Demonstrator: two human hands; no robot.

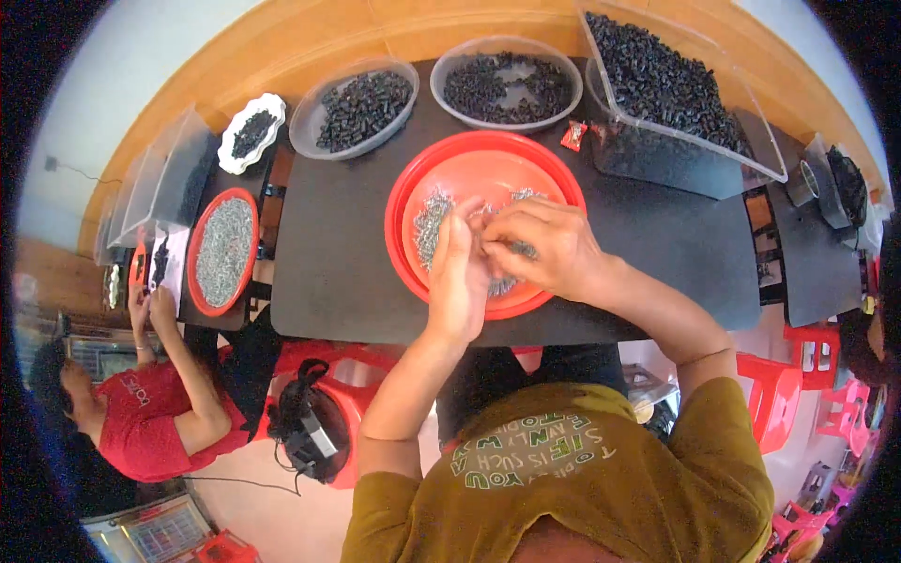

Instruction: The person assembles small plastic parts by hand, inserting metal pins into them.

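Both my hands meet above a red round basin (394, 202) on the dark table. Small silver metal pieces that look like screws (433, 225) lie in loose heaps inside it. My left hand (457, 267) is raised on edge, its fingers curled in toward the right one; whatever it grips is hidden. The fingers of my right hand (554, 246) are bent, thumb and fingertips against the left fingers. A few small greyish metal pieces (523, 250) show in its curled palm.
Beyond the basin stand two clear bowls (302, 131) (574, 94) of small black parts and a large clear bin (676, 141) full of them. A small red packet (574, 135) lies nearby. At left, a person in red (155, 413) works beside a red tray of silver pieces (223, 251).
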